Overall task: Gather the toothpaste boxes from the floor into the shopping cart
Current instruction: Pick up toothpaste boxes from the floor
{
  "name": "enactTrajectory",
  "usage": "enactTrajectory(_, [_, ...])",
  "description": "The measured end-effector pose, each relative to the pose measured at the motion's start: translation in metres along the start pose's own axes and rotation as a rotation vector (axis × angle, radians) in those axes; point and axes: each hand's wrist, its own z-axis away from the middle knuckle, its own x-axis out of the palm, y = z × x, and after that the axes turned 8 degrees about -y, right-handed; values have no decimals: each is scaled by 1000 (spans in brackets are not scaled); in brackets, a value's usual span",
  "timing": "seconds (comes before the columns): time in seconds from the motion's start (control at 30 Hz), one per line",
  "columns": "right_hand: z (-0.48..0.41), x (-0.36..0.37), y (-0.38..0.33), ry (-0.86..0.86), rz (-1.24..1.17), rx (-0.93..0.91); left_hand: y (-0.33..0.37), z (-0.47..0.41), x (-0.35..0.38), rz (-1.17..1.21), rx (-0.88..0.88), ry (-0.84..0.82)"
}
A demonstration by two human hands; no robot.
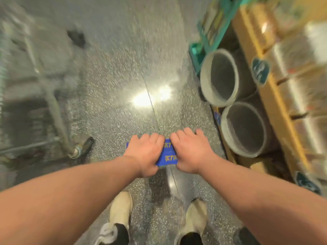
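Both my hands grip a bundle of blue toothpaste boxes (168,155) with yellow lettering, held above the speckled floor in front of me. My left hand (146,152) wraps the left side of the bundle and my right hand (190,151) wraps the right side, fingers curled over the far edge. Only the middle strip and a left corner of the boxes show between and beside the hands. The metal shopping cart (53,106) stands blurred at the left, its lower frame and a wheel (83,145) close to my left hand.
Two grey round tubs (221,76) (246,128) lie on their sides at the right under a yellow shelf (276,96) stocked with wrapped goods. A green crate (200,48) sits beyond them. My two shoes (122,207) (196,216) are below on the floor.
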Motion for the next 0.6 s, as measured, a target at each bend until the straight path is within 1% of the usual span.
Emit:
enactTrajectory(0.07, [37, -67, -7, 14, 13, -8, -1, 49, -60, -7, -8, 23])
enactTrajectory(0.2, [123, -227, -29, 94, 68, -55, -3, 171, -194, 14, -74, 98])
enactTrajectory(0.33, [206, -371, -64, 199, 157, -124, -7, 300, -301, 44, -173, 249])
enactTrajectory(0.47, [269, -484, -117, 332, 287, -231, -21, 419, -367, 23, -266, 427])
enactTrajectory(0.6, [302, -554, -174, 454, 397, -315, -43, 511, -399, 11, -333, 550])
